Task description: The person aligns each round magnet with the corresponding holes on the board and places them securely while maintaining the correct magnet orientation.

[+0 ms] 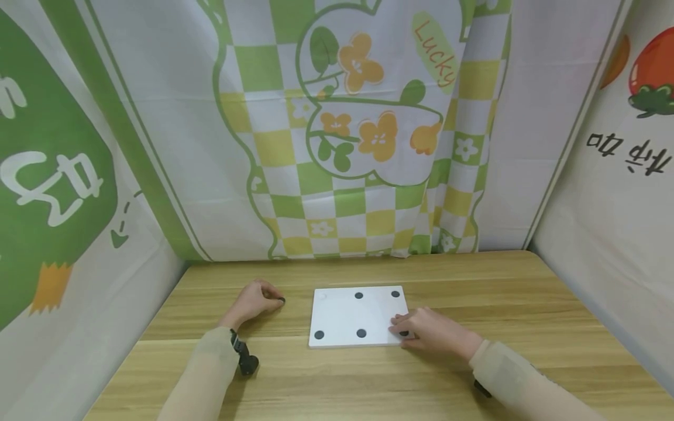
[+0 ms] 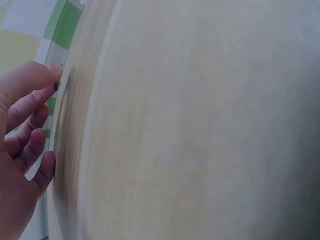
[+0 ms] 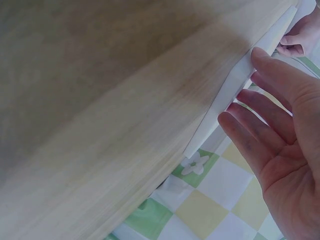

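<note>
A flat white board (image 1: pixel 337 316) lies on the wooden table, with several round black discs along its long edges, one of them a disc (image 1: pixel 361 333) at the middle of the near edge. A faint round mark shows at its far left corner. To the left of the board, my left hand (image 1: pixel 254 303) pinches a small black disc (image 1: pixel 281 300) between thumb and fingertips, just over the table. My right hand (image 1: pixel 429 328) rests at the board's near right corner with loosely extended fingers, beside another black disc (image 1: pixel 403 333) partly covered by it.
The wooden table (image 1: pixel 337 386) reaches back to a hanging cloth (image 1: pixel 342 199) with green and yellow checks. Printed cloth walls stand on the left (image 1: pixel 63 175) and right (image 1: pixel 616 193). Each wrist wears a dark strap, the left with a camera (image 1: pixel 247 363).
</note>
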Action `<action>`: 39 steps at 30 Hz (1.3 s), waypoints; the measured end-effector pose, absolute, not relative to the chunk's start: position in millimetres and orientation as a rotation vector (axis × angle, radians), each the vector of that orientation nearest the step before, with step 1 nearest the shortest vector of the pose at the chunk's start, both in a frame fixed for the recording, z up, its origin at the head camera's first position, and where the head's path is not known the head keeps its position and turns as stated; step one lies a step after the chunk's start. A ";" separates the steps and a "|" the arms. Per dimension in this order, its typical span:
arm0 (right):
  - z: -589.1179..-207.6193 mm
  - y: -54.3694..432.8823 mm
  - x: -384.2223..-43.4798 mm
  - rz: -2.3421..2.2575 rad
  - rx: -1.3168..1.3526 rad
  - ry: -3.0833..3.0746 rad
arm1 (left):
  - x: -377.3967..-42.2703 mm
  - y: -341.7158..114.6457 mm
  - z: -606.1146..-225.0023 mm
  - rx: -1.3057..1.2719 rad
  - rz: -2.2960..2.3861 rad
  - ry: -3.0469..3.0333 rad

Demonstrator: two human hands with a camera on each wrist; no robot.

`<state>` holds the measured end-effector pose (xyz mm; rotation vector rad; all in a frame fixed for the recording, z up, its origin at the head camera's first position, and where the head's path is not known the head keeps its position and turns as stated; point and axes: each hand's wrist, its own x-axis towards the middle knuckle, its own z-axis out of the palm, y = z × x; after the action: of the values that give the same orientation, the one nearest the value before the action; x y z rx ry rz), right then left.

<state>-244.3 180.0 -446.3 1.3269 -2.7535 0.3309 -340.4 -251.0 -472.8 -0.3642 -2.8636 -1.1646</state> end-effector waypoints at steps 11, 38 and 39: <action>-447.1 180.4 -244.3 0.349 1.343 -2.720 | -341.4 -239.4 -464.0 -0.347 -1.193 -2.866; -446.2 180.4 -244.0 0.349 1.320 -2.761 | -348.2 -207.8 -461.7 -0.332 -1.206 -2.838; -446.2 180.4 -244.1 0.349 1.316 -2.764 | -348.3 -206.6 -461.7 -0.330 -1.205 -2.839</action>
<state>-244.1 180.4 -446.2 1.3160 -2.7645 0.3489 -348.3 -206.6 -461.7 -0.3298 -2.8392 -1.2052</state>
